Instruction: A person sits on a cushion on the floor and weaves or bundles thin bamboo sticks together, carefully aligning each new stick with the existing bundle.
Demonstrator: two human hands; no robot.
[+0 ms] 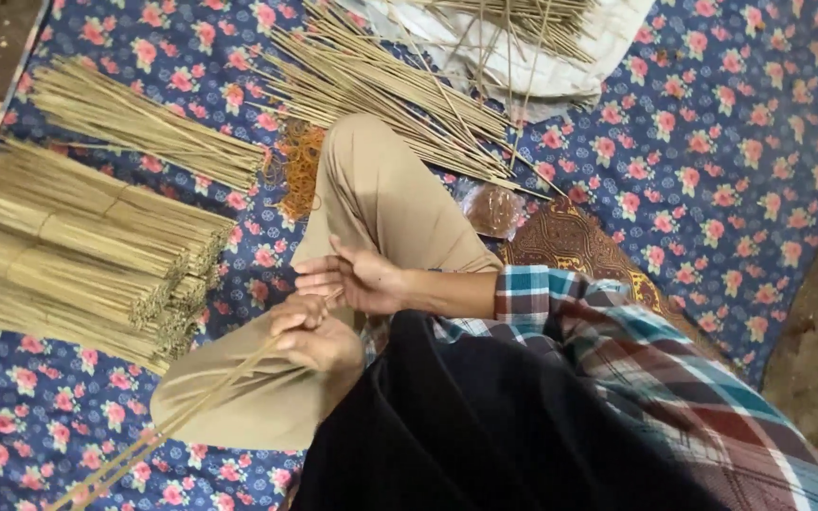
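My left hand (319, 343) holds a few thin tan sticks (168, 431) — right hand (357, 277) open, fingers spread. Tied stick bundles (87, 260) are stacked at the floral cloth's (712, 142) left edge; loose sticks (381, 85) remain.

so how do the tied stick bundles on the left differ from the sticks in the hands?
The tied stick bundles are thick, stacked and lie on the floral cloth; the handful of sticks is thin, loose and slanted, gripped by the left hand. Both are thin and tan.

thin tan sticks (177, 421), small bunch, slanting down-left across bent knee onto floral cloth, upper ends gripped.
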